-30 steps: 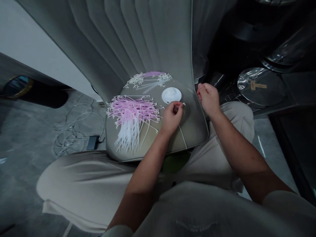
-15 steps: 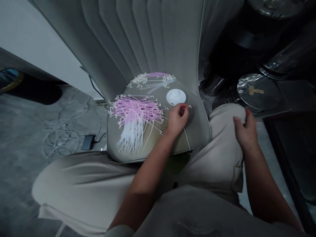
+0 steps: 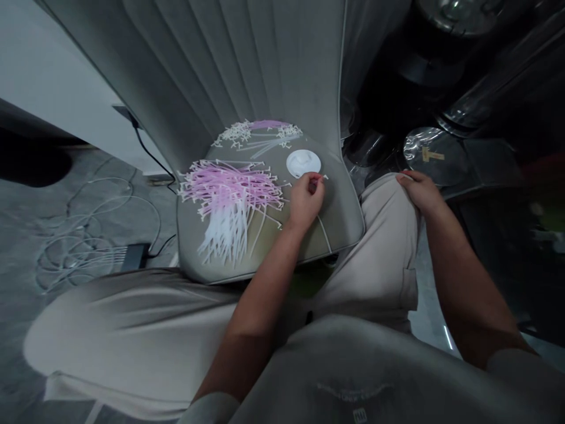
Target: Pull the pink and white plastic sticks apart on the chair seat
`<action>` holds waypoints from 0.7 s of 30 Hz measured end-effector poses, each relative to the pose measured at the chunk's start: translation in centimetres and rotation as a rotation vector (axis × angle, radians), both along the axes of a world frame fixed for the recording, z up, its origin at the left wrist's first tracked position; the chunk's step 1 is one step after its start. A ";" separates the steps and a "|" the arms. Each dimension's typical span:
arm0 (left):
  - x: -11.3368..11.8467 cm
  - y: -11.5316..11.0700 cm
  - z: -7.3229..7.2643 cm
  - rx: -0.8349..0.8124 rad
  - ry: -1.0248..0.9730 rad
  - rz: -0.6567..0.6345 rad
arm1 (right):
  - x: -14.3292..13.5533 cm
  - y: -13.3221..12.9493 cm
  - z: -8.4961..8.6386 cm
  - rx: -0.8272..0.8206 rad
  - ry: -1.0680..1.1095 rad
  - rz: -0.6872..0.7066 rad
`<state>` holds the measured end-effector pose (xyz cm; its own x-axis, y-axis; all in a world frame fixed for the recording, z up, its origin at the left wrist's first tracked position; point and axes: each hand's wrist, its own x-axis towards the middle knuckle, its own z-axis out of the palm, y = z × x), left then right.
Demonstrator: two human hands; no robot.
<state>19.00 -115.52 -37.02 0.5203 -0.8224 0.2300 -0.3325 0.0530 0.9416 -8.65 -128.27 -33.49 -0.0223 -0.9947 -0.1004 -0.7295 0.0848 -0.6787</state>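
My left hand (image 3: pixel 306 200) is closed in a pinch over the chair seat, just below a small white dish (image 3: pixel 303 164). A tiny white tip (image 3: pixel 325 176) juts out past its fingertips; the rest of that thin stick is hidden by the hand. To its left lies a heap of thin pink-and-white plastic sticks (image 3: pixel 232 188) with small white forked ends. A single white stick (image 3: pixel 325 235) lies near the seat's front edge. On my knee, my right hand (image 3: pixel 421 191) pinches the cloth of the beige trouser leg (image 3: pixel 384 218).
Behind the dish, a second group of sticks (image 3: pixel 260 136) lies near the backrest. The grey padded chair (image 3: pixel 339 221) stands between my legs. Coiled cables (image 3: pixel 83 253) and a dark box (image 3: pixel 136 257) are on the floor at left. Dark glossy equipment (image 3: pixel 424 65) stands at right.
My right hand has moved from beside the knee onto it and closed on the trouser cloth. My left hand keeps its pinch near the dish. The whole view has shifted slightly.
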 end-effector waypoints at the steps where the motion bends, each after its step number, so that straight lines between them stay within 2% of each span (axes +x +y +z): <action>1: 0.0 0.0 0.0 -0.001 -0.001 0.003 | 0.0 -0.4 0.0 0.028 -0.026 0.003; 5: 0.0 0.0 0.1 -0.006 0.000 0.005 | 0.3 -2.2 0.1 0.148 -0.035 0.040; 10: -0.1 -0.1 0.1 0.009 0.035 0.018 | 1.7 -3.9 0.9 0.222 0.119 0.087; 14: -0.1 -0.4 -0.1 -0.012 0.049 0.023 | 3.3 -3.6 1.9 0.069 0.241 0.047; 17: -0.1 -0.5 -0.2 -0.020 0.061 0.030 | 4.5 -1.7 2.2 -0.136 0.262 0.016; 20: -0.2 -0.5 -0.2 -0.010 0.068 0.030 | 6.3 1.1 1.7 -0.289 0.172 0.062; 21: -0.2 -0.5 -0.1 -0.005 0.069 0.028 | 7.2 2.1 1.3 -0.312 0.040 0.102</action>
